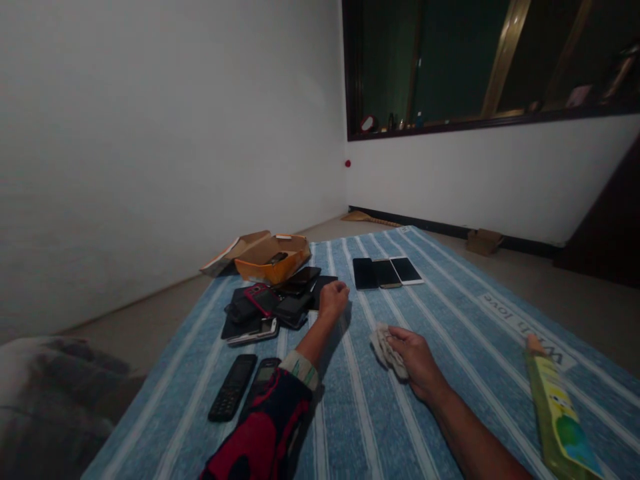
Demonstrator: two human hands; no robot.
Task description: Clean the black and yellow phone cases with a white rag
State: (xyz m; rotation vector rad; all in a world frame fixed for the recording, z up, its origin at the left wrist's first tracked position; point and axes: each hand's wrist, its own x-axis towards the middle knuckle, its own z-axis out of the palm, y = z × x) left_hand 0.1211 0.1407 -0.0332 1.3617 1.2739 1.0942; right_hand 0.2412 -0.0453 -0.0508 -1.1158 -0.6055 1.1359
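Left hand [333,298]: middle of the frame, we see it curled into a loose fist, knuckles up
Left arm: rises from the lower middle edge, nearly straight, forearm bare past a red and dark sleeve [260,433] with a pale cuff
Right hand [415,359]: just right of centre and lower, palm down, fingers bunched and pointing left
Right arm: bare, we follow it in from the lower right
Hands together: near each other, not touching, the left higher in the frame
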